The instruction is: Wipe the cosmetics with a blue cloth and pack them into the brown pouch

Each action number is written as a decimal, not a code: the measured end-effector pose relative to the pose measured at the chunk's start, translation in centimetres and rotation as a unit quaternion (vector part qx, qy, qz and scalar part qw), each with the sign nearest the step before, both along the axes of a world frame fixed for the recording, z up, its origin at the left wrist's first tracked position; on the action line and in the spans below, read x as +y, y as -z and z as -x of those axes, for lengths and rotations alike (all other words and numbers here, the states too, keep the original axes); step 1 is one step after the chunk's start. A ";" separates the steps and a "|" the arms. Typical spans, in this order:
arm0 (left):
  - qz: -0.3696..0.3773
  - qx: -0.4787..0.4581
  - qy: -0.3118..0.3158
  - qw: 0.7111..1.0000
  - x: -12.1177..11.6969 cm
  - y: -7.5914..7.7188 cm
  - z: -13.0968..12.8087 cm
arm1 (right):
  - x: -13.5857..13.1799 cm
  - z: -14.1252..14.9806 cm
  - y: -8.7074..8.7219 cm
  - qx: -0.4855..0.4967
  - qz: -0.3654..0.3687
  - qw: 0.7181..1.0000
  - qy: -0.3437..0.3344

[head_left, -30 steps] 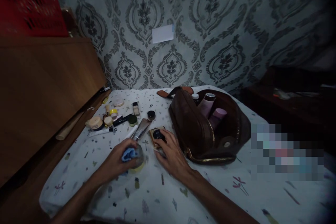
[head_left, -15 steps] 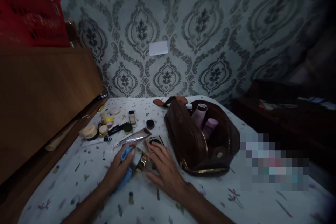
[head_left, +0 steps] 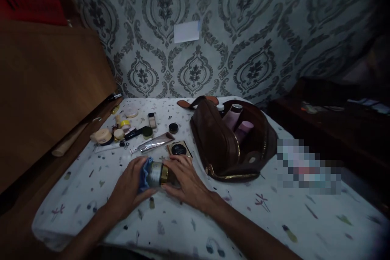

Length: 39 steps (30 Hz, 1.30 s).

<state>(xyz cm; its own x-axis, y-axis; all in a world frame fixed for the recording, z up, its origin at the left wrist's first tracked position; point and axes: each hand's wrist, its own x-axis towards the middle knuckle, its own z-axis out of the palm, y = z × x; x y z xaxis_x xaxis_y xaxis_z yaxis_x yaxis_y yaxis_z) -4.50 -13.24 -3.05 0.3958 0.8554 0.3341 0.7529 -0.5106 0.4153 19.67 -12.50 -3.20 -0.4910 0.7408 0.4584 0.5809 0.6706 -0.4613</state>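
A small cosmetic jar (head_left: 155, 174) with a pale body and a gold band lies sideways between my two hands, just above the printed sheet. My left hand (head_left: 128, 183) wraps round its left end, with a bunched blue cloth (head_left: 145, 175) between palm and jar. At the gold end, my right hand (head_left: 187, 178) has its fingers and thumb closed about the jar; that end is partly hidden. Just beyond the right fingertips is a square compact (head_left: 179, 149) with a dark round centre. A silvery tube (head_left: 157, 142) lies farther back.
An open brown bag (head_left: 210, 142) holding pink bottles (head_left: 233, 118) stands to the right. Several cosmetic pots, among them a beige jar (head_left: 102, 136), cluster at left beside a wooden cabinet (head_left: 51, 65). A red basket (head_left: 30, 0) sits on top. Patterned wall behind.
My right hand has gone from spread fingers beside the jar to closing on its gold end. My left hand keeps the cloth against the jar. The view has tilted downward.
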 end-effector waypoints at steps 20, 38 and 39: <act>-0.151 0.123 0.128 0.972 1.7 -4.3 -4.9 | 0.1 0.3 0.7 0.043 -0.003 0.999 -0.025; 0.233 -0.292 0.056 0.926 5.3 -2.3 -3.3 | -0.2 -0.2 0.3 0.031 0.030 0.998 -0.039; 0.218 -0.287 0.061 0.931 5.2 -2.4 -3.4 | -0.3 -0.2 0.3 0.030 0.032 0.999 -0.025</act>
<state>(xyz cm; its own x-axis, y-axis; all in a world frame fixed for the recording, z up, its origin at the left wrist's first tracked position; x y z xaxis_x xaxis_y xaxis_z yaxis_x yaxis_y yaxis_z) -1.13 -8.02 -0.63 0.3630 0.9191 0.1530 0.2910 -0.2679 0.9184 19.86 -12.79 -3.52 -0.5010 0.7453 0.4400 0.5184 0.6655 -0.5369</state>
